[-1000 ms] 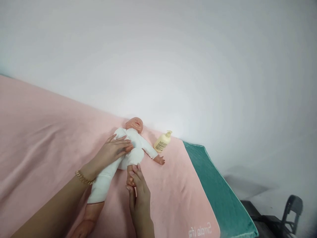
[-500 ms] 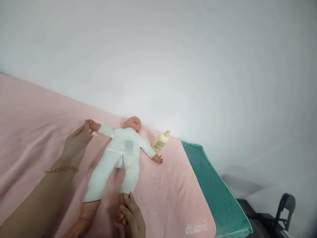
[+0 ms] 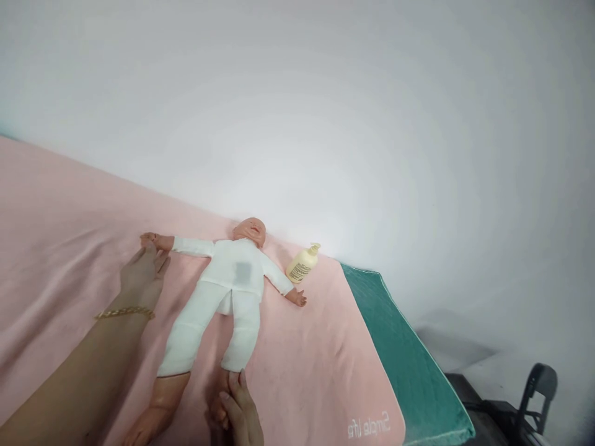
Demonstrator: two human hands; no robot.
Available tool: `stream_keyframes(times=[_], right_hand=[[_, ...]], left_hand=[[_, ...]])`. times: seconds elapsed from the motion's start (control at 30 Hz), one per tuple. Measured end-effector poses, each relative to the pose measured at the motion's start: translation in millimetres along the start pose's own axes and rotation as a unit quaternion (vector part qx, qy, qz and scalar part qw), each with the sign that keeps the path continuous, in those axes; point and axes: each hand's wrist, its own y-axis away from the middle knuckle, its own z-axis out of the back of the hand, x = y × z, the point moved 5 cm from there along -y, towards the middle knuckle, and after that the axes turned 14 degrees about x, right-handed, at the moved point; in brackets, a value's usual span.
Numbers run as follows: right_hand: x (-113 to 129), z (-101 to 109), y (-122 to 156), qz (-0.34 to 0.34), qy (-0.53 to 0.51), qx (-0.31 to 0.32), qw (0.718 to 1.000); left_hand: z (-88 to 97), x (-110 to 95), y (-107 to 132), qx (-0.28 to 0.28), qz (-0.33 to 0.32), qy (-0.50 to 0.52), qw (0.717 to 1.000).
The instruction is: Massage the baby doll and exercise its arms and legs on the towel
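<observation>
Head view: a plastic baby doll [image 3: 231,279] in a white cloth suit lies face up on a pink terry towel [image 3: 60,223]. Its head points toward the white wall [image 3: 325,93] and its arms are spread out to either side. The left hand [image 3: 142,277], with a gold chain bracelet [image 3: 124,313] at the wrist, lies with its fingers stretched out and loosely apart. Its fingertips touch the doll's outstretched hand, and it clasps nothing. The right hand [image 3: 237,412], partly cut off by the lower edge, has its fingers curled around the doll's bare foot just below the trouser cuff, holding it. The doll's other bare leg rests on the towel beside the left forearm. A pale yellow plastic pump bottle [image 3: 303,263] lies tilted on the towel just beside the doll's other arm, near the wall. A teal towel [image 3: 409,371] adjoins the pink one on the right. A dark chair [image 3: 534,387] stands beyond it at the lower right corner.
</observation>
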Motion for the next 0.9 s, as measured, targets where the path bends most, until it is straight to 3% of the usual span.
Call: stream_keyframes(times=[0.1, 0.2, 0.33, 0.43, 0.53, 0.7, 0.83, 0.9], right_hand=[[-0.4, 7.3, -6.1, -0.010, -0.008, -0.026, 1.000], [0.0, 24.9, -31.2, 0.008, -0.025, -0.023, 0.999], [-5.0, 46.9, -83.6, 0.014, -0.021, 0.024, 0.999], [-8.9, 50.9, -119.5, 0.021, -0.040, 0.046, 0.998], [-13.3, 48.0, -145.3, -0.009, -0.063, 0.067, 0.996], [-15.7, 47.1, -164.8, -0.042, -0.084, 0.095, 0.991], [-13.7, 49.8, -160.8, -0.041, -0.088, 0.105, 0.990], [-10.2, 52.6, -152.7, -0.039, -0.092, 0.104, 0.990]], left_hand=[[-14.4, -18.1, 13.7, -0.019, -0.022, 0.019, 0.999], [-39.6, -43.1, 30.4, 0.007, -0.075, -0.040, 0.996], [-79.0, -56.0, 50.6, 0.130, -0.110, -0.179, 0.969], [-97.5, -46.8, 55.3, 0.225, -0.130, -0.308, 0.915], [-104.6, -38.1, 53.2, 0.274, -0.203, -0.397, 0.852], [-109.3, -28.5, 50.6, 0.326, -0.264, -0.444, 0.792], [-110.7, -28.7, 52.3, 0.339, -0.256, -0.454, 0.783], [-107.8, -33.4, 52.3, 0.325, -0.221, -0.437, 0.809]])
